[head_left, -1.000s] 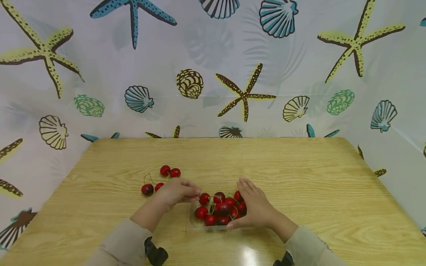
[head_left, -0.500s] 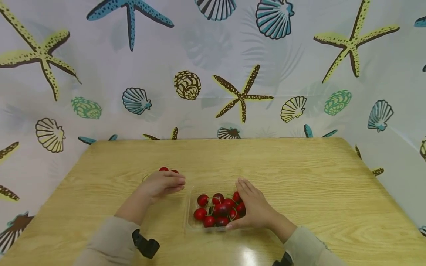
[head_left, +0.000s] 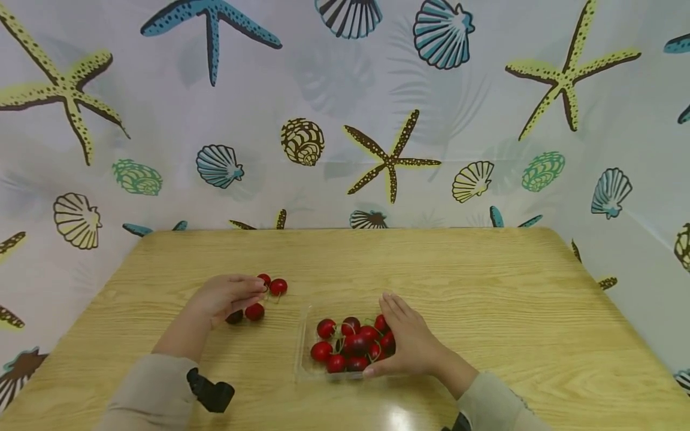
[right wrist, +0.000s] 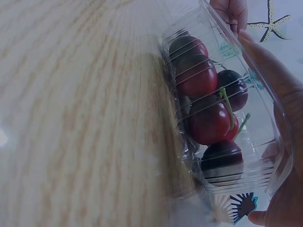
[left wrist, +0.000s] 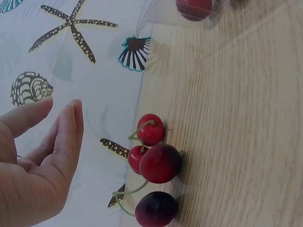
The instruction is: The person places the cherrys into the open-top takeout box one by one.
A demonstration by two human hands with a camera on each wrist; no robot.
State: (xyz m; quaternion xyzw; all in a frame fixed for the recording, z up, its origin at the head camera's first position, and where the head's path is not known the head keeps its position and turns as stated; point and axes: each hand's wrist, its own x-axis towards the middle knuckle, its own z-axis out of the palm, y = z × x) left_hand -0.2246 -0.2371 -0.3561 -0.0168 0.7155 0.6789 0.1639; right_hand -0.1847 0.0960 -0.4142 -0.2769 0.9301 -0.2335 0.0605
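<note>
A clear plastic container [head_left: 299, 356] on the table holds several dark red cherries [head_left: 356, 345] with green stems. My right hand [head_left: 412, 348] grips its right end, thumb on the near side and fingers on the far side; the right wrist view shows the container wall [right wrist: 258, 182] against the palm. Left of the container lie loose cherries [head_left: 254, 312], partly behind my left hand [head_left: 229, 296]. That hand hovers over them, holding nothing. In the left wrist view, the thumb and fingertips [left wrist: 77, 106] stand apart, beside the stemmed cherries [left wrist: 160, 163].
The wooden table [head_left: 485, 287] stretches beyond and to both sides of the container. A white cloth [head_left: 334, 78] printed with shells and starfish hangs behind it and at the sides. Black wrist cameras [head_left: 210, 392] sit on the sleeves.
My left hand has moved left from the container's left edge to the loose cherries. My right hand keeps its place on the container.
</note>
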